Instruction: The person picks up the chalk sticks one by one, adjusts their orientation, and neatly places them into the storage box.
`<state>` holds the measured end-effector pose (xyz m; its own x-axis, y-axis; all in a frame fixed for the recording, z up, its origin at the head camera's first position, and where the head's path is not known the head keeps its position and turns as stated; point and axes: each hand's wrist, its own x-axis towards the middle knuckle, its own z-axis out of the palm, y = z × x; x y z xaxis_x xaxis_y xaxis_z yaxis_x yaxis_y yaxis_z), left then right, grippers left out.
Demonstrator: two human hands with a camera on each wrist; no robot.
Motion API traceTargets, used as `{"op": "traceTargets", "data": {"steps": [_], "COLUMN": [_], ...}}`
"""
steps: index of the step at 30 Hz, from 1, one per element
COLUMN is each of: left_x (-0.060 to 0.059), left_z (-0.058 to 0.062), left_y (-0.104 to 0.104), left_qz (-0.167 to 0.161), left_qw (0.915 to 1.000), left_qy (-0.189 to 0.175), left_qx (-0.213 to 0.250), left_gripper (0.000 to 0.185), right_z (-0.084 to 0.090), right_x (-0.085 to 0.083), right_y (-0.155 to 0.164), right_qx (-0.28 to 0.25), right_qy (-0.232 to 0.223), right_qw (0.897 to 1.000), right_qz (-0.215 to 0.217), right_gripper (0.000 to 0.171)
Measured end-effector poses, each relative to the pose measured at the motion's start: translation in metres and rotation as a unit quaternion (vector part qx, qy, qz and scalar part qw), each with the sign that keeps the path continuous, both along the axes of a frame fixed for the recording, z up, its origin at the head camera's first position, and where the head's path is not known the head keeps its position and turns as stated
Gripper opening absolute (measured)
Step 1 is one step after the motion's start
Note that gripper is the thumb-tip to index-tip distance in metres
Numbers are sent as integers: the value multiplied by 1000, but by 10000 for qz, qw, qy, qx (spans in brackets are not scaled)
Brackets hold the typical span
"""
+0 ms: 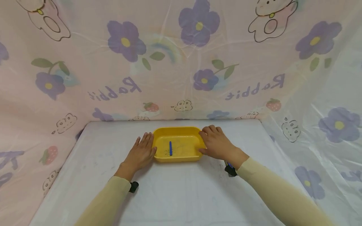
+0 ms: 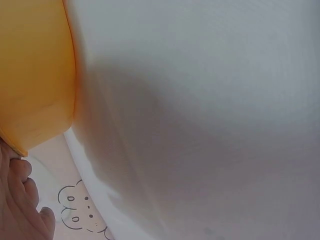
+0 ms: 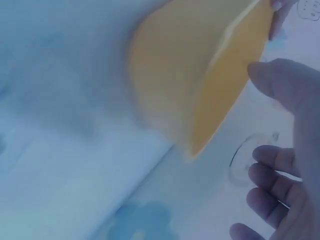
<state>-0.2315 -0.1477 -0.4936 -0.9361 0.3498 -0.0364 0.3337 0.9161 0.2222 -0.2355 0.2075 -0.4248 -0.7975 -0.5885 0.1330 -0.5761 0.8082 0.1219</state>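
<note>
A shallow yellow plastic tray (image 1: 178,159) stands on the white table, with a thin blue stick (image 1: 171,148) lying inside it, left of the middle. Along the tray's left side lies my left hand (image 1: 140,153), its fingers nearly straight and its thumb at the side wall. My right hand (image 1: 217,143) is at the right end, fingers near the far corner and thumb by the near corner. In the right wrist view the thumb (image 3: 272,80) meets the yellow rim, while the other fingers (image 3: 272,182) hang loosely bent, apart from the tray.
A small blue and dark item (image 1: 229,164) shows beside the right wrist, partly hidden by the forearm and a black wrist camera (image 1: 230,171). The white table (image 1: 175,194) extends toward me. A printed cloth (image 1: 169,78) hangs behind and at both sides.
</note>
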Motion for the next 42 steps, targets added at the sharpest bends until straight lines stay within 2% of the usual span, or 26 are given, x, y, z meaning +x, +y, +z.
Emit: {"op": "traceTargets", "data": {"steps": [7,17,25,42], "left_x": [1,2,1,-1], "left_z": [1,2,0,0], "left_y": [0,1,1,2], "left_qz": [-28,54,26,24], "left_qw": [10000,9999,10000,10000], "left_qy": [16,-114,-37,-48], "left_qx": [-43,14,8,-40], "left_gripper": [70,71,71,71], "right_z": [0,-28,-47,-56], "right_x": [24,50,60,58], "right_y": [59,106,112,111], "right_qx": [232,636,740,829], "right_qy": [-227,-259,-378,-396], "right_qw": [9995,9976,9964,9956], "right_qz": [-62,89,172,167], "right_gripper": [75,79,78,74]}}
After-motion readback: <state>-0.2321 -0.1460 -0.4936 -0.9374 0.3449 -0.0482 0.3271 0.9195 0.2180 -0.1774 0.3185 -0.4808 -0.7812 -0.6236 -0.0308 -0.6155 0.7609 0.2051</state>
